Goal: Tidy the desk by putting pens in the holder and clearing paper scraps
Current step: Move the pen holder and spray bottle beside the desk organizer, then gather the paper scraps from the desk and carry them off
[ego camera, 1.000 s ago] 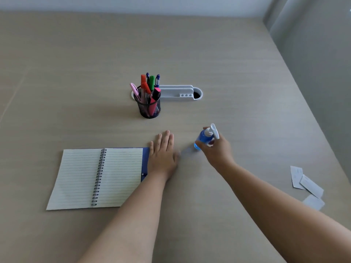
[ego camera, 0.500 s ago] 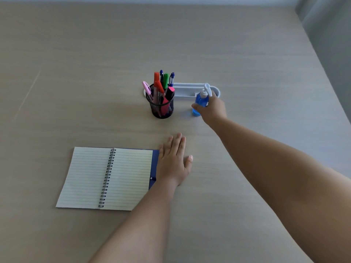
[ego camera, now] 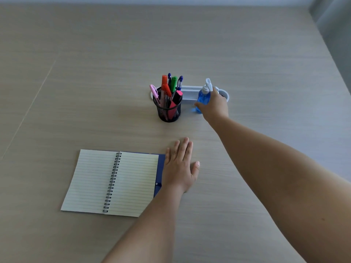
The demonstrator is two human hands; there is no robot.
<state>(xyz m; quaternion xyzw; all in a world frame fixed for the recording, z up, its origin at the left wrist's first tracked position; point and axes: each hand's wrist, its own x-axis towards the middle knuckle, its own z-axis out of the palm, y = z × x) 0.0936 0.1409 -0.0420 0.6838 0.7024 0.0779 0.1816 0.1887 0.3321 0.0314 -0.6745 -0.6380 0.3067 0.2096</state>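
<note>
A black mesh pen holder (ego camera: 168, 112) stands mid-desk, filled with several pens and markers (ego camera: 171, 86). Just right of it, my right hand (ego camera: 215, 105) is wrapped around a small blue spray bottle (ego camera: 202, 98) with a white nozzle; the bottle stands upright on or just above the desk. My left hand (ego camera: 180, 166) lies flat, fingers apart, palm down on the desk, covering the right edge of an open spiral notebook (ego camera: 114, 182). No paper scraps are in view.
A white oval cable grommet (ego camera: 190, 93) is set into the desk behind the holder and bottle. The wooden desk (ego camera: 95, 73) stretches far to the left and back. A wall runs along the right side.
My right hand carried the blue spray bottle from the desk's near middle up beside the pen holder. The view shifted, and the paper scraps at the right left the frame. My left hand stayed flat.
</note>
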